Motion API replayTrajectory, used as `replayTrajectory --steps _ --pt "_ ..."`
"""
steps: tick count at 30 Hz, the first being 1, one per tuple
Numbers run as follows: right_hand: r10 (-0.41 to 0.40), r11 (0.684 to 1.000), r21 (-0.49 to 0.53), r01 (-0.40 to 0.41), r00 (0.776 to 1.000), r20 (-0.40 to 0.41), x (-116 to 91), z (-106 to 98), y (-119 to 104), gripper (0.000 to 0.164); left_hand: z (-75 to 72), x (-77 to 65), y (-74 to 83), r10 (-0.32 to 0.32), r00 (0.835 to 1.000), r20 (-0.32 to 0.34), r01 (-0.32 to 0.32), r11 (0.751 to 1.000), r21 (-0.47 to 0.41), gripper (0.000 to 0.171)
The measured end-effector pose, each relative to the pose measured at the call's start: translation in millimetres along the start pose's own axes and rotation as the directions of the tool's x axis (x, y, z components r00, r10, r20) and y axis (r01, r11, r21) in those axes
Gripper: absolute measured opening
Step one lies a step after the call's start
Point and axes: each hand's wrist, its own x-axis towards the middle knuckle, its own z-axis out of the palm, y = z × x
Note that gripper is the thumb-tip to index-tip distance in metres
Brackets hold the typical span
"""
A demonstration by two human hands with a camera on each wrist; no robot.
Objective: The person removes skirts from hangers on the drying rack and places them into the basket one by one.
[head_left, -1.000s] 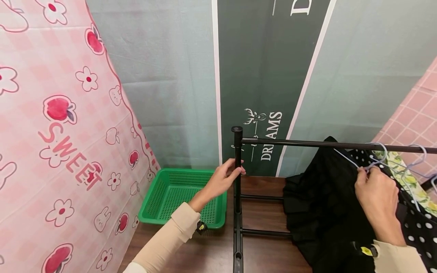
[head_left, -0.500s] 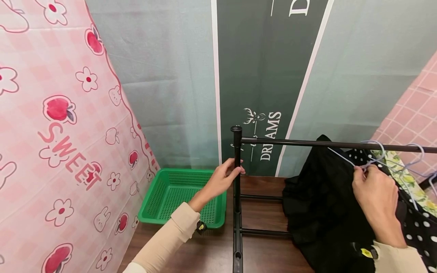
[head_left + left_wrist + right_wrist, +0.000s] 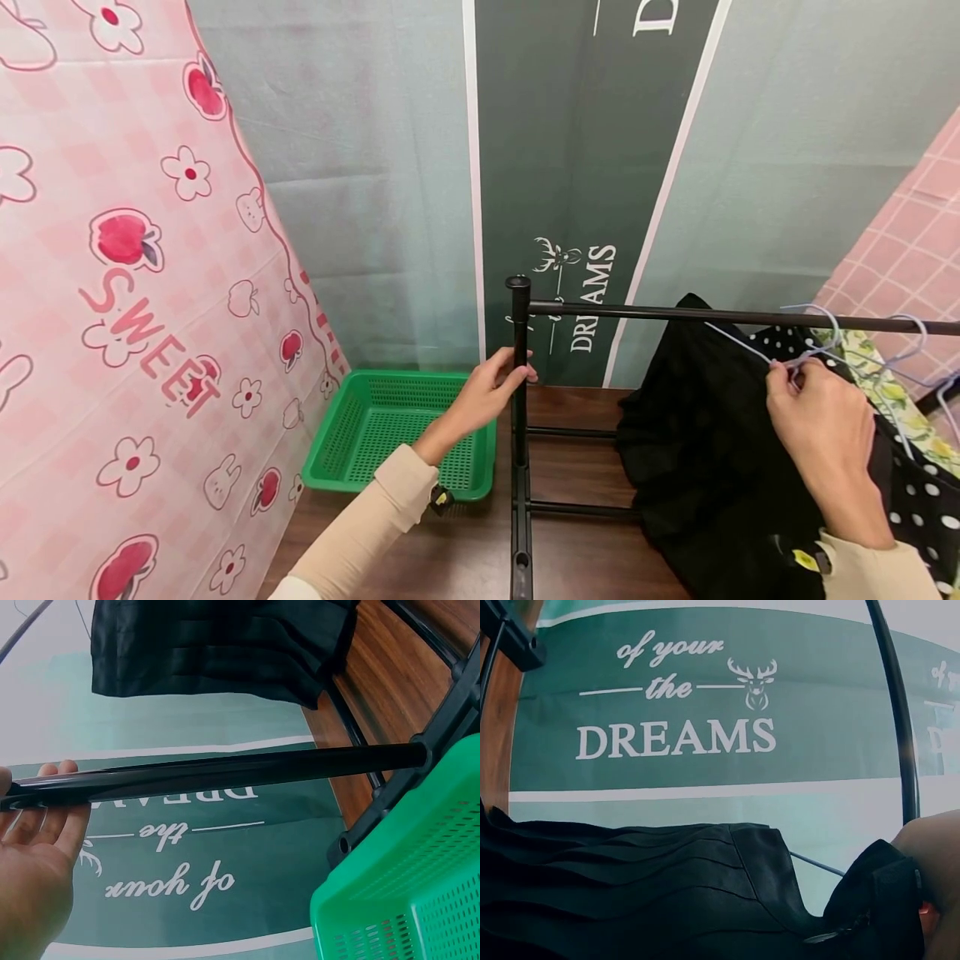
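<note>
In the centre of the head view, the person's left hand (image 3: 486,392) grasps an upright black tubular post (image 3: 521,425), with the fingers curled about it. Toward the right, the right hand (image 3: 821,429) pinches a thin light-blue hanger (image 3: 738,342), whose hook lies over the horizontal black rail (image 3: 645,313). On this hanger, a black pleated cloth garment (image 3: 693,467) hangs in the lower right of the frame. A green perforated plastic basket (image 3: 412,376) stands left of the post, near the left forearm.
</note>
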Motion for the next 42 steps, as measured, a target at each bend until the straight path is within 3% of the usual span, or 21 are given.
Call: replayTrajectory --steps 9,42 --pt "0.001 1.0 0.005 -0.001 1.0 -0.011 -1.9 -3.5 -6.4 0.037 1.8 0.1 -5.5 0.025 0.999 -0.02 -0.025 1.0 0.002 0.034" --pt "-0.057 0.998 -0.009 0.057 0.995 -0.076 -10.9 -17.2 -25.5 0.042 3.7 -3.9 -7.0 0.015 1.0 -0.008 -0.015 1.0 -0.004 0.034"
